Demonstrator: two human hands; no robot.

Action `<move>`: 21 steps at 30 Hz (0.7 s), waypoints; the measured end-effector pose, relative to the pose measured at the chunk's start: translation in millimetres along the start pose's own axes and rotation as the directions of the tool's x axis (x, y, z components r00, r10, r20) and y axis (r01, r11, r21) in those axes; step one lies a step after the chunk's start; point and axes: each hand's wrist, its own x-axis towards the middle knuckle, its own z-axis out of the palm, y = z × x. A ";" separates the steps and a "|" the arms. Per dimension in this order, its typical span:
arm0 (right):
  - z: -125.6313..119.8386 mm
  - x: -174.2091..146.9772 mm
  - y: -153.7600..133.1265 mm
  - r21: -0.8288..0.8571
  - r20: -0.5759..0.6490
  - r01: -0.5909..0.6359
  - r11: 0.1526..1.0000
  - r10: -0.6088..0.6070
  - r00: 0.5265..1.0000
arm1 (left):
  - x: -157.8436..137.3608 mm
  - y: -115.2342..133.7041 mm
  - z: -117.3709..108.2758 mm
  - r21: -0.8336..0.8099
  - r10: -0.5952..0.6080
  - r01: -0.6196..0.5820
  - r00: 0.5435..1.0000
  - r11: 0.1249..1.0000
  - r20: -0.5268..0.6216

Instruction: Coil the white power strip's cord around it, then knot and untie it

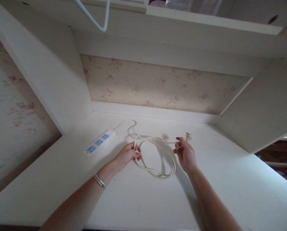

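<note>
A white power cord (173, 165) hangs in loose loops from my left hand (129, 154), whose thumb and fingers pinch it at the loops' left side. My right hand (184, 153) is closed on the same cord near its end, just short of the white plug (189, 136). From the loops the cord runs back and left to a white power strip (97, 143) with blue socket faces, which lies on the desk left of my left hand. My fingers hide short stretches of the cord.
The white desktop (138, 205) lies between a left side panel (54, 70) and a right side panel (261, 112). Floral wallpaper (145, 85) shows behind. Overhead, a shelf (213, 22) holds clear containers, and a pale bent rod (95, 22) hangs down.
</note>
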 end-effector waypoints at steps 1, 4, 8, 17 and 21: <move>-1.7 1.3 -1.2 0.046 -0.016 -0.013 0.999 0.014 1.000 | 0.1 0.1 0.1 -0.006 0.000 0.000 1.000 1.000 -0.004; -8.3 6.8 -0.9 0.135 -0.113 -0.015 0.991 0.030 0.993 | -0.5 0.6 0.4 0.000 0.008 -0.008 1.000 1.000 0.003; -14.9 12.2 3.3 0.173 -0.201 -0.015 0.985 0.050 0.978 | -1.5 0.8 1.0 0.036 0.020 -0.021 1.000 0.999 0.013; -15.5 13.4 0.6 0.092 -0.142 0.075 0.993 -0.061 0.988 | 1.2 0.5 2.2 0.049 0.033 -0.034 0.999 0.998 0.037; -11.6 10.3 4.9 -0.145 -0.015 0.236 0.961 -0.241 0.970 | 2.2 -3.4 -0.1 0.040 0.040 -0.043 0.997 0.998 0.062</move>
